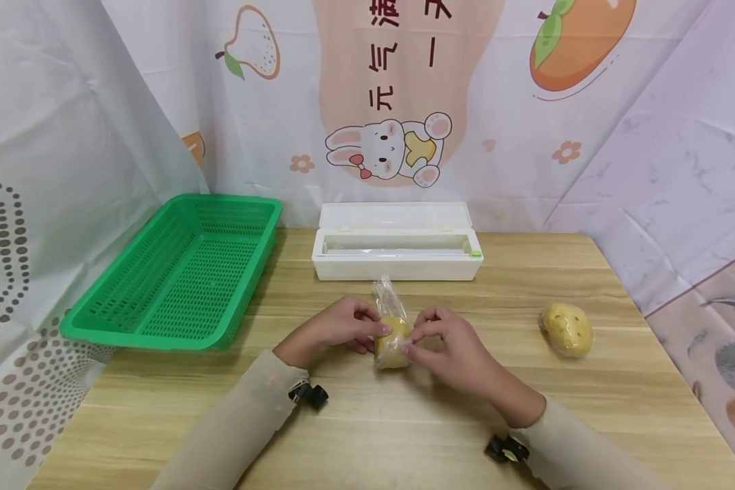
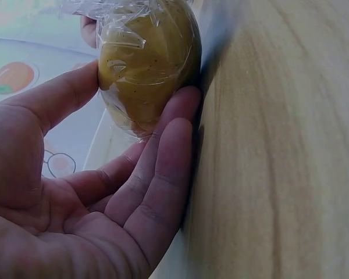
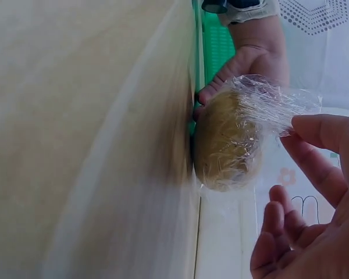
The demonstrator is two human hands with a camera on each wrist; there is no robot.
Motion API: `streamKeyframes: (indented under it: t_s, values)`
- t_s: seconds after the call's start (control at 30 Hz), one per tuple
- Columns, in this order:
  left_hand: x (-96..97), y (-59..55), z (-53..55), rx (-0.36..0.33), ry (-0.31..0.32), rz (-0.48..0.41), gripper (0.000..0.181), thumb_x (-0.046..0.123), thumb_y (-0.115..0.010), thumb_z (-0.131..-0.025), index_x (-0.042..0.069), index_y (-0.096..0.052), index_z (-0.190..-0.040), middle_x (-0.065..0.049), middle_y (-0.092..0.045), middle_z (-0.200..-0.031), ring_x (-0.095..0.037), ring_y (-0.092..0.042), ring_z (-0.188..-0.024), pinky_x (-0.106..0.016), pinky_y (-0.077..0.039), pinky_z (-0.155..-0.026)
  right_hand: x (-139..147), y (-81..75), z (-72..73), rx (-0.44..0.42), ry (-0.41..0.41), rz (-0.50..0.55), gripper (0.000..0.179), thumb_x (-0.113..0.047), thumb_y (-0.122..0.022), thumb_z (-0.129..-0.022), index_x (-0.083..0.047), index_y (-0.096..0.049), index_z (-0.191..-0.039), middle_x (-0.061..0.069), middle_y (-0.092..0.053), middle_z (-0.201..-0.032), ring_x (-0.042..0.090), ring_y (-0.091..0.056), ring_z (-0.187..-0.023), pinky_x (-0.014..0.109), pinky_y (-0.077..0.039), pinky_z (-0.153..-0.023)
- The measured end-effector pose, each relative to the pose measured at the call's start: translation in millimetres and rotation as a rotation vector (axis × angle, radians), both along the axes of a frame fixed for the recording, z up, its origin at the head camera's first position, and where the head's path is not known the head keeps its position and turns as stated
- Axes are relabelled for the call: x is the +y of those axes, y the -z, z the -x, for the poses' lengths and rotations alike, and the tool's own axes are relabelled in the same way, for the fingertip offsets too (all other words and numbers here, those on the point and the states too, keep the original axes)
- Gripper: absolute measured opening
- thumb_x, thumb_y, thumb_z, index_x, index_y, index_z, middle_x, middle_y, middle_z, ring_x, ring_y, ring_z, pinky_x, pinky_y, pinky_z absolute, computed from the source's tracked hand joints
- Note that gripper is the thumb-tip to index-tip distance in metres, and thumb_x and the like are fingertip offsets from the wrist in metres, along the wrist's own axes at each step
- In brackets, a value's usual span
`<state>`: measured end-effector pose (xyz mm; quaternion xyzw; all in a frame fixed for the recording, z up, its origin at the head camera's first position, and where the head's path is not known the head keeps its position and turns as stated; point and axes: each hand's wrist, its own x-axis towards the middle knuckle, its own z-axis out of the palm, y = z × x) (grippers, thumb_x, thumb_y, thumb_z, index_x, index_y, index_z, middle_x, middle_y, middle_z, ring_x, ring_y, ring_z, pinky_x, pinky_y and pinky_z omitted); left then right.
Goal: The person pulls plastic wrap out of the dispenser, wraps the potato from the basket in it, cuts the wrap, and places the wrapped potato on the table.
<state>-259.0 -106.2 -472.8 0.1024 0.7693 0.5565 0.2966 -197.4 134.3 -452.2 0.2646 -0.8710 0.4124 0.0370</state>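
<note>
A potato loosely wrapped in clear cling film rests on the table between both hands. My left hand holds the potato from the left; the left wrist view shows the thumb on one side of the potato and fingertips against its lower side. On the other side, my right hand pinches a gathered end of the cling film between thumb and index finger. Its other fingers curl loosely, apart from the potato. A loose tail of film sticks up beyond the potato.
Another film-wrapped potato lies on the wooden table at the right. Behind the hands stands a white cling film box, its lid raised. A green plastic basket sits at the left; a printed curtain hangs behind.
</note>
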Motion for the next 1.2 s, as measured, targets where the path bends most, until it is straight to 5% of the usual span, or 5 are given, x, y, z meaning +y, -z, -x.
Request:
streamKeyframes:
  t_s: [0.33, 0.53, 0.93, 1.2]
  values:
    - [-0.9, -1.0, -2.0, -0.012, -0.002, -0.051, 0.037, 0.028, -0.077, -0.080, 0.004, -0.061, -0.103, -0.012, -0.065, -0.093, -0.030, -0.070, -0.076, -0.040, -0.057, -0.061, -2.1, -1.9, 6.8, -0.197, 0.050, 0.064, 0.004, -0.023, -0.077, -0.080, -0.020, -0.074, -0.079, 0.008, -0.057, -0.116, 0.019, -0.058, -0.097, 0.032, -0.054, -0.077]
    - [-1.0, 0.6, -1.6, -0.017, 0.000, -0.082, 0.037, 0.025, -0.076, -0.081, 0.003, -0.060, -0.107, -0.014, -0.066, -0.094, -0.031, -0.070, -0.075, -0.041, -0.057, -0.061, -3.7, 1.4, 11.4, -0.291, 0.078, 0.071, 0.006, -0.020, -0.075, -0.082, -0.021, -0.074, -0.077, 0.001, -0.063, -0.107, 0.017, -0.062, -0.098, 0.024, -0.054, -0.075]
    - [-6.4, -0.1, -1.2, -0.083, 0.060, -0.152, 0.036, 0.032, -0.066, -0.087, 0.001, -0.062, -0.106, -0.017, -0.068, -0.101, -0.034, -0.070, -0.084, -0.045, -0.057, -0.072, -6.7, 3.9, 15.5, -0.359, 0.109, 0.067, 0.011, -0.018, -0.075, -0.079, -0.019, -0.067, -0.072, -0.002, -0.064, -0.099, 0.016, -0.064, -0.086, 0.030, -0.054, -0.070]
    - [2.5, -3.7, -8.1, 0.067, 0.062, 0.014, 0.049, 0.045, -0.081, -0.072, 0.007, -0.063, -0.098, -0.009, -0.071, -0.086, -0.026, -0.070, -0.077, -0.041, -0.057, -0.066, -4.7, 5.7, 18.5, -0.446, 0.116, 0.097, 0.023, -0.020, -0.079, -0.076, -0.014, -0.061, -0.089, 0.002, -0.063, -0.098, 0.018, -0.063, -0.074, 0.031, -0.049, -0.056]
